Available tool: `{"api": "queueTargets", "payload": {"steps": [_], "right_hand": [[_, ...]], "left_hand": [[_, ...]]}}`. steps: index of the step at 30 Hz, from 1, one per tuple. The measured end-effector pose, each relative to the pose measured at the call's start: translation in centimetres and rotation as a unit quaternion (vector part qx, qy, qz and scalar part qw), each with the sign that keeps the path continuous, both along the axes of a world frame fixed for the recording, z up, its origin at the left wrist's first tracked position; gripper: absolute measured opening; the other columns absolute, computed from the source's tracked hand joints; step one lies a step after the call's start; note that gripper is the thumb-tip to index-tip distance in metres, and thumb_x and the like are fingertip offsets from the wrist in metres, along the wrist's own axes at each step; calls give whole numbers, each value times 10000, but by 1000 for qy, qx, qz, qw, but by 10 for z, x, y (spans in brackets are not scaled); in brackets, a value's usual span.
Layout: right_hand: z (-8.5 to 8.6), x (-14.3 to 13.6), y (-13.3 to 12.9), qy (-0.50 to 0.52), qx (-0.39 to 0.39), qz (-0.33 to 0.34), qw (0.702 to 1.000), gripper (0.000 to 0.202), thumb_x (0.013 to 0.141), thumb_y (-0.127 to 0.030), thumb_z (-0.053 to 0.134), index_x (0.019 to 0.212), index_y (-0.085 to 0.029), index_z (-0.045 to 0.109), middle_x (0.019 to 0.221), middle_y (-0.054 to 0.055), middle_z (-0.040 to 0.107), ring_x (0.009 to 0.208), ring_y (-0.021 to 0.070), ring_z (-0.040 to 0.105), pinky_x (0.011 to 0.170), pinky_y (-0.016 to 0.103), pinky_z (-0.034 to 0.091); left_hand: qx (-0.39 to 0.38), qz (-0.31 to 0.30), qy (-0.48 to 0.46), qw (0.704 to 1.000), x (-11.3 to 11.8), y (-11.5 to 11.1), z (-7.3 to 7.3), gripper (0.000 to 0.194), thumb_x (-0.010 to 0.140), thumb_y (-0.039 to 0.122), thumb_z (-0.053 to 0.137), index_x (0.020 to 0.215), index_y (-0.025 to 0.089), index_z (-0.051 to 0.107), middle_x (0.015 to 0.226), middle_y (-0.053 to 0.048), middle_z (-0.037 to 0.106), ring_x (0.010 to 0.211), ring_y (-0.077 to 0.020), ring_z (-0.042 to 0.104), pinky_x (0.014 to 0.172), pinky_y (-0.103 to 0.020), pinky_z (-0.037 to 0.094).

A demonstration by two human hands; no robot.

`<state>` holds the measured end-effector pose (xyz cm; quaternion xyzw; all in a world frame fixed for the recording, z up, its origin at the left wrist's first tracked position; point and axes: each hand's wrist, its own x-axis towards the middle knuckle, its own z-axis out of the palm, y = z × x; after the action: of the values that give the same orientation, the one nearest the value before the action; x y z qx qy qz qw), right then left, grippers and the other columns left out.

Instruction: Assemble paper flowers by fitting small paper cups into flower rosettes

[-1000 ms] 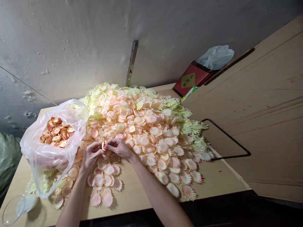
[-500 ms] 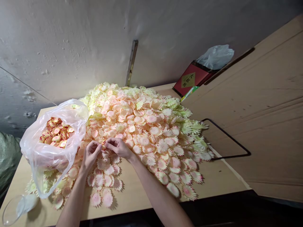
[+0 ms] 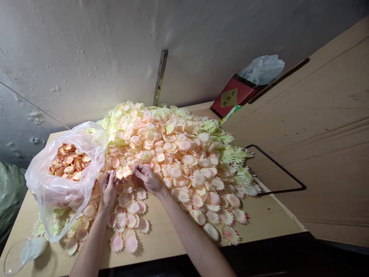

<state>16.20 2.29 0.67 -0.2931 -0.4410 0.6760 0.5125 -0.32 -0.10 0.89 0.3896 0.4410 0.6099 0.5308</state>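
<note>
The left hand (image 3: 108,188) is positioned at the near side of the heap (image 3: 173,154), with thumb and forefinger brought together at the left edge of the small flowers (image 3: 123,172). The grip is a closed fingertip pinch on that edge. The right hand (image 3: 148,180) is positioned opposite, its thumb and fingers curled close together at the right edge of the same flowers; whether these fingertips grip the edge or only adjoin it cannot be told. The small flowers (pale yellow, with red markings) lie between the two hands, in front of the heap's pale pink discs. The heap covers the middle of the table (image 3: 259,225), with greenish pieces along its far and right sides. A plastic bag (image 3: 65,188) stands open to the left of the left hand and contains red-edged pieces (image 3: 69,163). Further loose discs lie below the bag and between the forearms. A clear cup (image 3: 24,254) is located at the near left corner. A red box (image 3: 235,96), tilted in the view, is located beyond the heap at the right, with clear plastic (image 3: 263,70) at its top. A black wire frame (image 3: 276,165) adjoins the cardboard (image 3: 323,146) at the right.
</note>
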Motion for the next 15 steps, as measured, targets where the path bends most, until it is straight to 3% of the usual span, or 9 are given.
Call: {"api": "queueTargets", "payload": {"steps": [4,8,12,15], "right_hand": [[-1,-2,1,-12,16,-22,1000,357,765,-512,699,741,-187,555,665,-28,460,608,106,396,575,242,341],[-1,-4,2,-75,45,-52,995,345,797,-516,660,747,-188,562,657,-29,450,599,110,393,564,247,337],[1,-5,0,-94,57,-26,994,321,836,-490,631,750,-186,574,651,-26,470,594,109,424,569,250,354],[2,-6,-3,-82,59,6,995,321,839,-502,627,800,-184,593,697,-10,528,632,118,479,600,253,393]], "left_hand": [[6,18,0,1000,3,-1,-3,326,826,457,638,734,192,472,624,65,361,534,-64,378,602,-202,510],[29,42,88,995,-2,-2,-2,322,839,453,621,717,189,483,656,49,428,561,-77,430,592,-199,497],[72,67,236,967,-5,-6,3,248,848,406,630,779,171,586,714,12,561,653,-105,538,628,-195,473],[83,41,263,960,-1,-9,3,219,860,381,620,841,163,620,853,-39,665,735,-133,615,676,-218,489]]}}
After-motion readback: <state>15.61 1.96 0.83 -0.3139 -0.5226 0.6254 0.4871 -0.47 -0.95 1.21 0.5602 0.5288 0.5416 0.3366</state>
